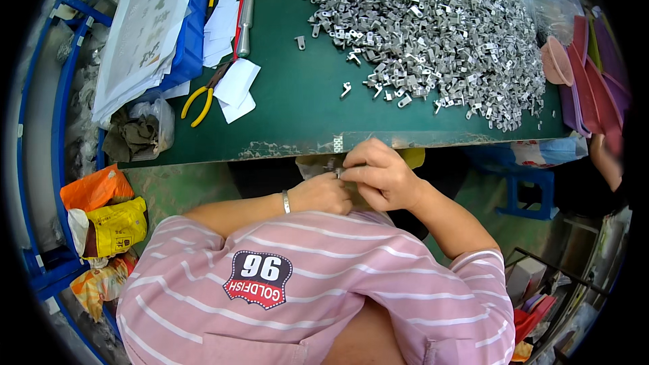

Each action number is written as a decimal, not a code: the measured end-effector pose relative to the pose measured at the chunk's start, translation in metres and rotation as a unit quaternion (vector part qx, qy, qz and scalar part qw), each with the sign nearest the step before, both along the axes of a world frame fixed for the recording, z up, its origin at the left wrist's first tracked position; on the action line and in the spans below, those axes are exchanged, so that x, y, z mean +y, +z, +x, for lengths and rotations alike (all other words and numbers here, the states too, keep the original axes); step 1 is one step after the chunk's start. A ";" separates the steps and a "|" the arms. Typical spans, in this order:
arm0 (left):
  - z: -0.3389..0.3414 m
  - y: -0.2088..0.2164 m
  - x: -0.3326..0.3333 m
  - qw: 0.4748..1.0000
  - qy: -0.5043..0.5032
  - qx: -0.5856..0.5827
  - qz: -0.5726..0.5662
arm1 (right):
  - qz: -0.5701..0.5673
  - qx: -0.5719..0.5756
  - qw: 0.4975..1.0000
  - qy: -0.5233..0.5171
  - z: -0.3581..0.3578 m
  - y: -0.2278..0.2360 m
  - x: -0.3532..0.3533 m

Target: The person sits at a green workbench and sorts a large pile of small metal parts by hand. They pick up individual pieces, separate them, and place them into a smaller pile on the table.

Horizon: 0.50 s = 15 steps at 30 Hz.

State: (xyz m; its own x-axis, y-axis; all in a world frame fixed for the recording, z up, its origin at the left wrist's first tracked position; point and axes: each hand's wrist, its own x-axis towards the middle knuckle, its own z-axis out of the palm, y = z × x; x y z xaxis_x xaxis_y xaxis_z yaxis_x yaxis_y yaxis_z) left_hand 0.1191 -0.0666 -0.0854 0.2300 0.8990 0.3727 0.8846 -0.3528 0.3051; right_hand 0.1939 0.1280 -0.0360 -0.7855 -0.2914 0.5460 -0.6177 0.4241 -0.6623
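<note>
Metal brackets (433, 34) lie jumbled on the tabletop (277, 108), ahead and rightward, nearer the right hand (384, 177). Its fingers meet the left hand's (316, 195); I cannot tell whether either pinches anything.

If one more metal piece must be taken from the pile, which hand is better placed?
Probably the right hand: it looks closer to the pile; the left hand sits farther away.

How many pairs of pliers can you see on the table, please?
1. The pliers lie on the left part of the green table, yellow handles toward the person, beside white paper. Others may be hidden under the papers.
</note>
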 end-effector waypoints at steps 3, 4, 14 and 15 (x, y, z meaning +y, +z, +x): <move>0.000 0.010 -0.003 0.994 -0.004 0.039 -0.099 | 0.119 0.061 0.980 -0.148 -0.036 0.019 -0.004; -0.001 0.013 -0.001 0.994 -0.010 0.041 -0.104 | 0.171 0.081 0.961 -0.202 -0.050 0.027 -0.002; -0.007 0.003 -0.002 0.995 -0.003 -0.038 -0.090 | 0.142 0.016 0.943 -0.300 -0.015 0.013 0.052; -0.007 0.004 0.001 0.995 -0.010 -0.045 -0.088 | 0.144 -0.007 0.917 -0.372 -0.009 0.011 0.050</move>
